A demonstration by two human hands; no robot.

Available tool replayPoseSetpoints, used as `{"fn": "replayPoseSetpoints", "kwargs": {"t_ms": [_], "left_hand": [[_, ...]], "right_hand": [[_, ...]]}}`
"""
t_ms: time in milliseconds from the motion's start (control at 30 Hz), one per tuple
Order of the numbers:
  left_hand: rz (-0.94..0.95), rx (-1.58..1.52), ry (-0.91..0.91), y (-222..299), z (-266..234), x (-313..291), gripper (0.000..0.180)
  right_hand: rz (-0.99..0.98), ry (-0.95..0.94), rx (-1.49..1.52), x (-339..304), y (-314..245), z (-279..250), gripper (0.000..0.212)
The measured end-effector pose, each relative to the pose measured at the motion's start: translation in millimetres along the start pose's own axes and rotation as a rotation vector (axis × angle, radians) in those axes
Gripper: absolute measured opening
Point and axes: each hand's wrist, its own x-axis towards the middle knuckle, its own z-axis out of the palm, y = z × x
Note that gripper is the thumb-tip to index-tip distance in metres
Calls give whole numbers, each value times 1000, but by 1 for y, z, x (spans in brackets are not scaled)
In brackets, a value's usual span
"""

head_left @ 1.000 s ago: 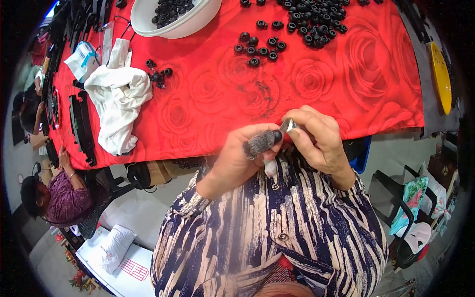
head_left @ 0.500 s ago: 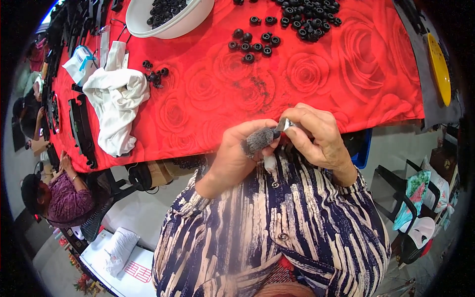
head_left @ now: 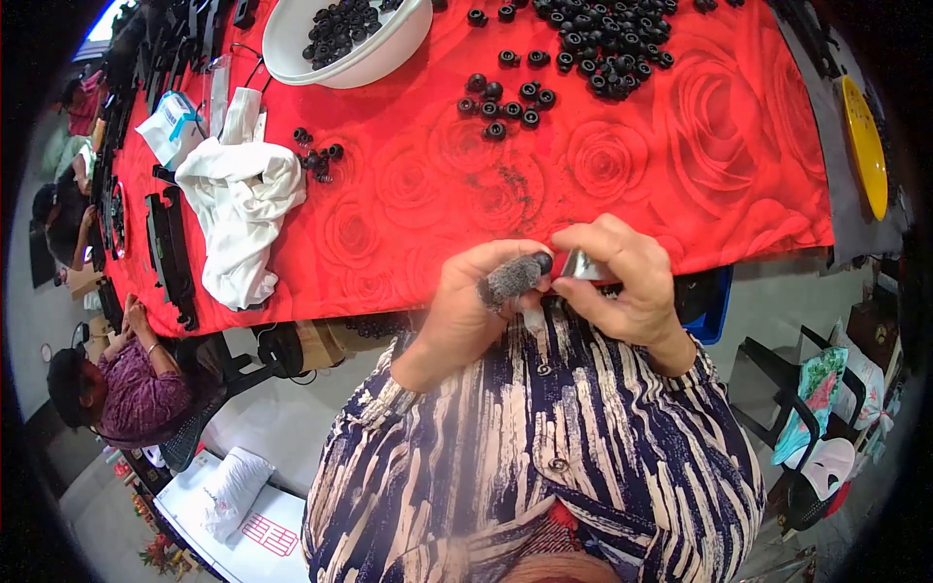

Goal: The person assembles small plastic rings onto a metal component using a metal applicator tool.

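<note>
My left hand (head_left: 465, 306) is closed in front of my chest, pinching a small round black plastic part (head_left: 544, 261) between its fingertips. A grey fuzzy cover (head_left: 510, 280) wraps one finger of this hand, and something whitish (head_left: 532, 319) shows below it, blurred. With thumb and fingers my right hand (head_left: 627, 282) grips a thin shiny metal blade (head_left: 583, 265). The blade stands just right of the black part, apart from it. Beyond both hands, dark crumbs (head_left: 515, 185) lie scattered on the red rose-patterned cloth (head_left: 408, 233).
A heap of black round parts (head_left: 612, 44) and a looser group (head_left: 496, 109) lie farther back. The white bowl (head_left: 408, 49) holds more. At left are a crumpled white cloth (head_left: 238, 199) and long black pieces (head_left: 170, 257). Another person (head_left: 141, 389) sits at the left.
My right hand has drawn the blade back to the right, away from the black part. More of the black part now shows above my left fingers. The whole view has shifted slightly.
</note>
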Motion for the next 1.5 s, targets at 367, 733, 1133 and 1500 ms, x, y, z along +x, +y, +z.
{"fn": "replayPoseSetpoints", "kwargs": {"t_ms": [367, 733, 1133, 1500], "left_hand": [[-126, -77, -49, -3, -2, 1, 20], [346, 551, 55, -3, 5, -8, 28], [-16, 183, 27, 9, 2, -8, 18], [-239, 49, -87, 6, -3, -2, 24]], "right_hand": [[-236, 37, -104, -7, 7, 14, 39], [204, 119, 103, -19, -8, 13, 23], [-128, -50, 50, -4, -2, 9, 20], [-316, 13, -24, -7, 7, 9, 34]]}}
